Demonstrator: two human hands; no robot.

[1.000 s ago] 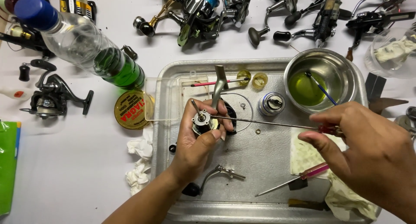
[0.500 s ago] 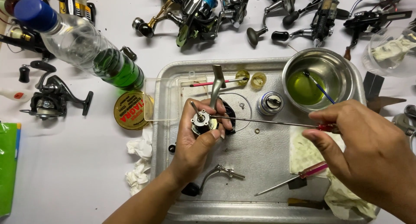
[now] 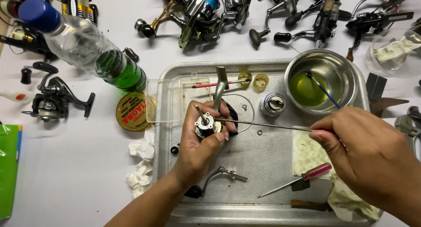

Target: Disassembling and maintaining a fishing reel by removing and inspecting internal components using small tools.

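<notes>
Gripping reel body in your left hand, fingers wrapped around it, above metal tray. Your right hand pinches long thin screwdriver, shaft lying level, tip touching reel body's side. Steel bowl with yellow-green liquid and small brush sits at tray's far right corner. Red-handled screwdriver lies on tray near you, beside stained cloth. Reel handle rests just under your left wrist. Green-tinted bottle lies left of tray.

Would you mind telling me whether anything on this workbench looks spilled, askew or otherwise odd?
Nothing looks spilled. The plastic bottle of green liquid lies on its side left of the metal tray, capped, and crumpled tissues sit beside the tray.
</notes>
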